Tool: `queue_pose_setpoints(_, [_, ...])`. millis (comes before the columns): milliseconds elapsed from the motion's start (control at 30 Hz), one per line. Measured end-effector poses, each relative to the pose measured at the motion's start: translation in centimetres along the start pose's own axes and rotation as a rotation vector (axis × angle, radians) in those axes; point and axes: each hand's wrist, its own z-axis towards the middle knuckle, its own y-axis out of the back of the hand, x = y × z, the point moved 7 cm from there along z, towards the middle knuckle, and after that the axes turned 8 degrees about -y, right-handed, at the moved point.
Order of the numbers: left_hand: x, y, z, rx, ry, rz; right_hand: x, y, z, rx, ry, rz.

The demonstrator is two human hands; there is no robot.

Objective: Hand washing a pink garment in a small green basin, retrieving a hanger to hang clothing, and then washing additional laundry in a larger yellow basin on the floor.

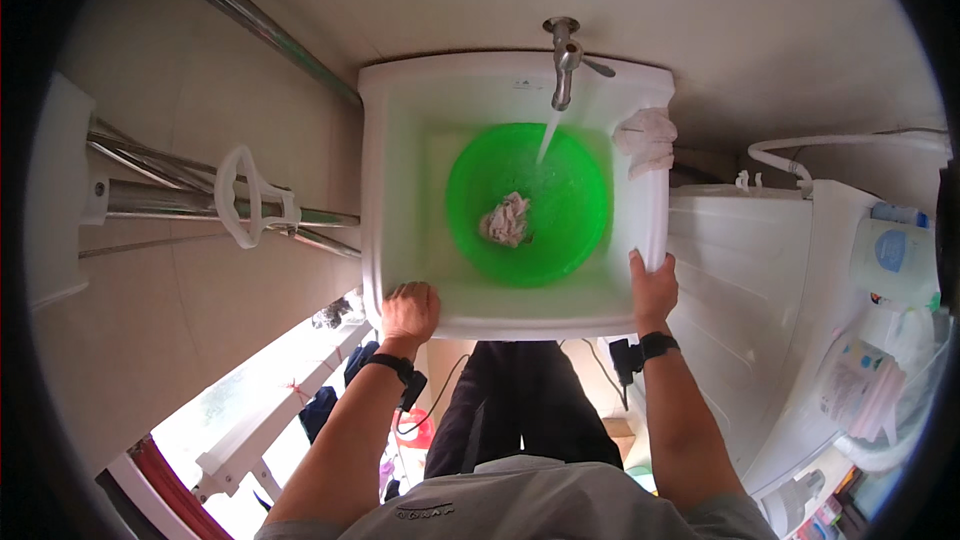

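Observation:
A white utility sink [390,165] is in front of me, and a round green plastic basin [577,240] sits inside it. Water runs into the basin from a metal wall tap [562,64]. Toward the basin's left side lies a crumpled pale cloth [507,220]. My left hand [410,313] curls over the sink's front rim near the left corner. With thumb inside and fingers outside, my right hand [655,289] grips the right rim near the front. Another pale cloth [646,141] drapes over that rim, farther back.
To the right stands a white appliance, apparently a washing machine [735,262], with a bottle [896,255] and a refill pouch [862,390] on it. Metal poles [172,199] with a white plastic handle [244,199] reach the sink's left side. A grey hose [780,154] runs behind the appliance.

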Motion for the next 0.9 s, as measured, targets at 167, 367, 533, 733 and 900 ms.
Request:
queue_pose_setpoints(167, [0.3,-0.1,-0.2,-0.003,0.007,-0.010,2.7,1.1,-1.1,-0.220,0.322,0.276])
queue_pose_setpoints(367, [0.3,0.0,-0.2,-0.027,-0.001,-0.016,19.2,6.7,-5.9,0.065,0.748,0.897])
queue_pose_setpoints(533, [0.2,-0.2,-0.3,-0.044,-0.024,-0.003,24.4,7.0,-5.0,0.133,0.739,0.967])
queue_pose_setpoints(733, [-0.2,0.4,0.1,-0.065,-0.053,-0.020,25.5,4.7,-6.2,0.184,0.749,1.049])
queue_pose_setpoints(900, [0.5,0.5,-0.3,-0.047,-0.053,-0.040,24.3,2.3,-6.4,0.343,0.672,1.102])
